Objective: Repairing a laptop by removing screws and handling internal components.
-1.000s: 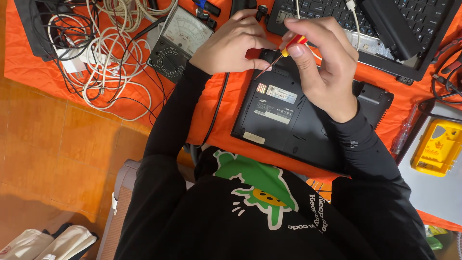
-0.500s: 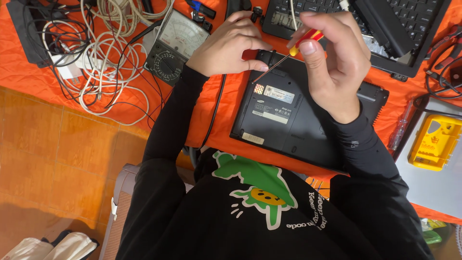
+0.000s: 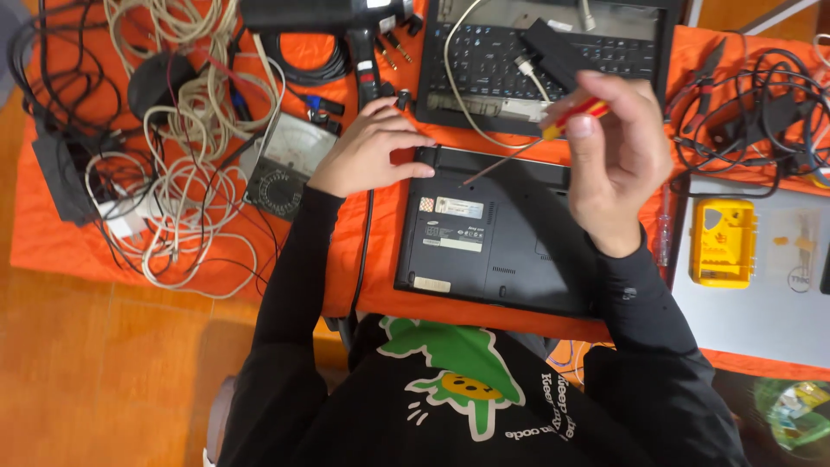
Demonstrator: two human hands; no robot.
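Note:
A black laptop [image 3: 497,251] lies upside down on the orange table cover [image 3: 78,251] in front of me. My left hand [image 3: 367,147] rests on its upper left corner, fingers spread flat. My right hand [image 3: 616,156] hovers above the laptop's upper right part and grips a screwdriver [image 3: 553,131] with a red and yellow handle. Its thin shaft slants down to the left, the tip just above the laptop's bottom panel near a small hole.
A second open laptop [image 3: 545,60] with a keyboard sits behind. A black analog multimeter [image 3: 285,173] and tangled white and black cables [image 3: 186,156] lie left. A yellow case [image 3: 722,242] rests on a grey laptop lid [image 3: 761,285] at right, with black cables [image 3: 752,112] above.
The view has shifted, so everything sits lower in frame. My right hand has lifted and moved right, pulling the screwdriver tip away from my left hand's fingers. My left hand stays on the laptop corner.

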